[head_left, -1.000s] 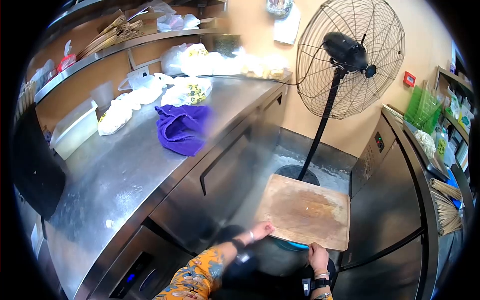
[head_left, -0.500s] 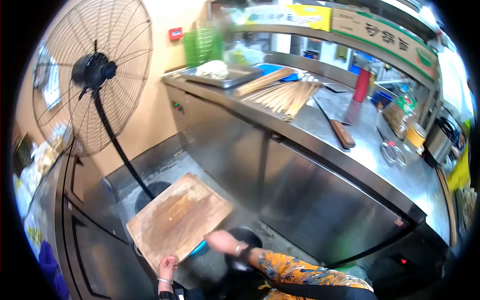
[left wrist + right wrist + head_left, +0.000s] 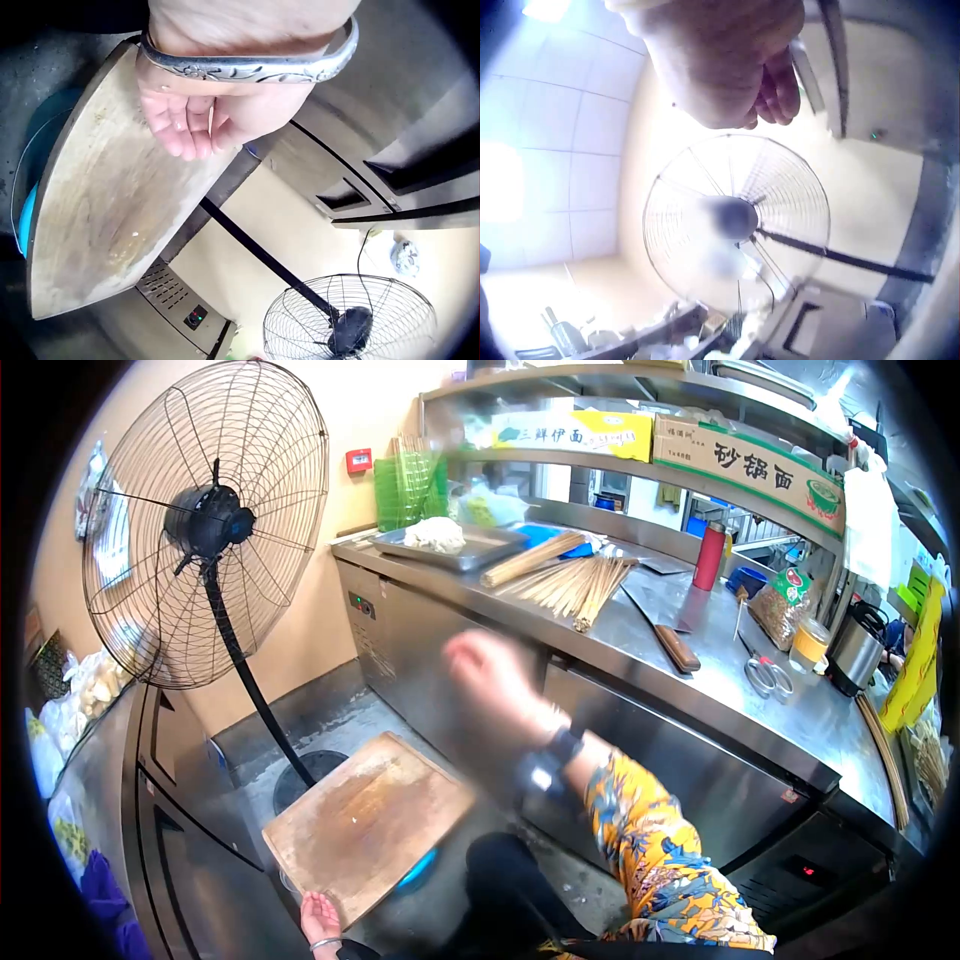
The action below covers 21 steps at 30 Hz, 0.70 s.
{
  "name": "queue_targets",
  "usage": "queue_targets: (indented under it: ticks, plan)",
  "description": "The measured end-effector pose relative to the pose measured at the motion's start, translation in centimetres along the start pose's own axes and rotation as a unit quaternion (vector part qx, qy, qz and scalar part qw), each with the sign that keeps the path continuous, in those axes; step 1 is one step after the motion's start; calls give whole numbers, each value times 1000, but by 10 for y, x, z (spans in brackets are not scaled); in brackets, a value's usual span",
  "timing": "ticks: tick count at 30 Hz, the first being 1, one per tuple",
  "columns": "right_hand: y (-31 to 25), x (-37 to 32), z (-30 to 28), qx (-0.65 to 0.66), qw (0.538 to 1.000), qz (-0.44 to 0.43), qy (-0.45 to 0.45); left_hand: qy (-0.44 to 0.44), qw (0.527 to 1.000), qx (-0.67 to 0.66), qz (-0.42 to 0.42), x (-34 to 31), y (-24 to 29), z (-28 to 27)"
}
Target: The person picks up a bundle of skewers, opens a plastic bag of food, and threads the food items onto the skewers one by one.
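Observation:
A worn wooden cutting board lies flat at a low height, on top of a blue bucket that shows beneath its edge. My left hand is at the board's near left corner. Seen from the left wrist, its fingers are loosely bent over the board's edge and hold nothing. My right hand, blurred by motion, is raised in front of the right counter, above and apart from the board. In the right wrist view its fingers are loosely bent, with no object in them.
A large standing fan rises behind the board. On the steel counter are bundles of thin wooden sticks, a wooden-handled cleaver, scissors, a red bottle and a metal tray. A purple cloth lies at left.
The head view has swung right, from the left counter to the right one. My right hand has left the board's near edge and risen toward the counter. The left hand stays by the board's corner.

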State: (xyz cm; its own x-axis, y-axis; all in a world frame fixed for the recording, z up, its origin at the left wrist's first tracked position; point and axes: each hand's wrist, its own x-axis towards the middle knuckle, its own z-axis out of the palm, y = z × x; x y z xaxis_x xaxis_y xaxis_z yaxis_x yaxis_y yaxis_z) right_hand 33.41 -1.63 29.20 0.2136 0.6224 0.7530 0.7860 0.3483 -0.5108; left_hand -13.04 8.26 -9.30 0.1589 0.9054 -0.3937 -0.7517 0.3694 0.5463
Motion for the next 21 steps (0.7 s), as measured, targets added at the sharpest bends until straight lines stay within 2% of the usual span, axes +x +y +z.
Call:
queue_targets:
  ticks: [2, 3, 4, 6, 7, 9, 10, 12, 14, 16, 18, 21]
  plan:
    - [29, 57, -17, -138, 979, -101, 110, 22, 1000, -8, -4, -12, 1, 16]
    - [49, 80, -20, -175, 972, -78, 133, 39, 999, -11, -15, -9, 2, 14]
    - [68, 98, -20, -211, 963, -55, 157, 18, 999, -10, -35, -8, 8, 12]
    - [91, 119, -22, -295, 946, 59, 124, 18, 999, -22, -38, -7, 11, 11]
    - [111, 128, -23, -302, 945, 82, 97, 21, 998, -26, -45, -11, 12, 15]
    - [102, 131, -24, -341, 922, 168, 77, 58, 996, -6, -62, -47, 22, 52]
    - [96, 131, -25, -360, 906, 212, 62, -41, 989, -5, -142, -21, 28, 14]
    - [86, 120, -35, -408, 896, 165, 61, 6, 997, -8, -80, -33, 25, 26]
    - [74, 110, -54, -471, 875, 87, 70, 24, 995, -32, -92, -28, 27, 24]
    - [76, 99, -84, -524, 847, 52, 65, 34, 994, -46, -97, -26, 20, 25]
    - [40, 76, -109, -568, 817, 87, 47, 37, 994, -42, -94, -25, 18, 29]
    - [34, 48, -136, -539, 818, 200, -23, 65, 994, 17, -87, -9, 12, 13]
